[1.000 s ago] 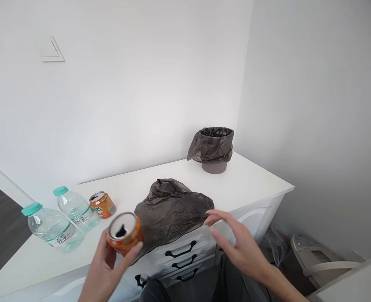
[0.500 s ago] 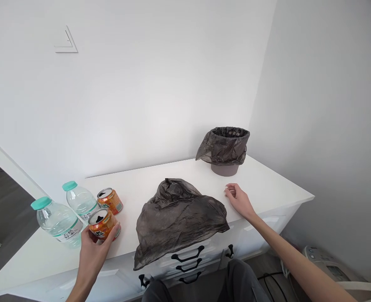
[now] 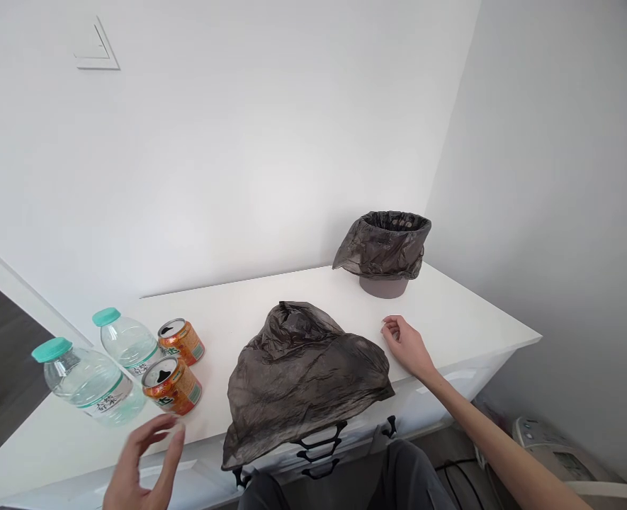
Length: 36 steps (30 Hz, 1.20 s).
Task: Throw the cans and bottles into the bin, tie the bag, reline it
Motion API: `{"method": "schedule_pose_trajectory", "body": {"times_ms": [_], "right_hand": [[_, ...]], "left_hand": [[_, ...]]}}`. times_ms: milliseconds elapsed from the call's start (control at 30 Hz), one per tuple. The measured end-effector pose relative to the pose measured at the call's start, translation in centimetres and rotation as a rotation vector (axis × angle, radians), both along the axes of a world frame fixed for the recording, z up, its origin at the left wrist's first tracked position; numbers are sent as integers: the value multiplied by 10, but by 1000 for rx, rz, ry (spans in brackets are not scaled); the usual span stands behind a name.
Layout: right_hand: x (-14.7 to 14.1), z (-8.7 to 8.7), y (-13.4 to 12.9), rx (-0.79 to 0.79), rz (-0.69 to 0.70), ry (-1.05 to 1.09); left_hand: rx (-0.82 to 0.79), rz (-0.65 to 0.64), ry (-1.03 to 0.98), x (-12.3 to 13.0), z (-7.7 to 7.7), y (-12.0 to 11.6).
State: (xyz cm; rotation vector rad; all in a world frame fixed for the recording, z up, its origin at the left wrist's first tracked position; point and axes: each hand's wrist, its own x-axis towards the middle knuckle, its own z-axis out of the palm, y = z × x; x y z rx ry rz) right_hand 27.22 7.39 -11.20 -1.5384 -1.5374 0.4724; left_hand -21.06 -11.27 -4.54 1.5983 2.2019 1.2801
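Head view: two hands at work along a white cabinet top (image 3: 233, 301). The left hand (image 3: 127, 478) is at the front edge, thumb and fingers parted in a moderate gap, its fingertips just in front of the nearer orange drink can (image 3: 179, 392). This can stands upright, its silver lid opened; close behind it stands the farther orange drink can (image 3: 188, 346), likewise opened. To the left of the cans, a nearer clear plastic bottle (image 3: 82, 382) and a farther clear plastic bottle (image 3: 127, 338) stand side by side, both with turquoise caps. A crumpled, translucent black plastic bag (image 3: 302, 382) lies centrally, its lower part hanging over the front edge and partly covering the black drawer handles (image 3: 321, 470). The right hand (image 3: 407, 348) is just right of the bag, fingers curled toward the thumb; whether they meet cannot be told. Behind this hand, near the wall (image 3: 265, 177), stands a brown waste bin (image 3: 384, 287), its rim wrapped in a black bin liner (image 3: 387, 251) that flares out to the left
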Motion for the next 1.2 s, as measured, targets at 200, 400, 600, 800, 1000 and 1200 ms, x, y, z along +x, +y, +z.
{"method": "schedule_pose_trajectory", "body": {"times_ms": [200,400,600,800,1000,1200], "right_hand": [[0,1,-2,1,0,-7],[1,2,0,9,3,8],[2,4,-2,-3,13,52],[-1,15,-16,-30,83,151],[7,38,-68,-73,451,189],[3,51,-104,-4,507,-108]], "left_hand": [[-54,-217,-153,15,5,12],[-51,-175,-264,13,2,32],[-32,-170,-288,6,9,43],[-2,-177,-304,-6,12,54],[-49,-211,-259,15,23,40],[-187,-428,-178,63,29,17]]}}
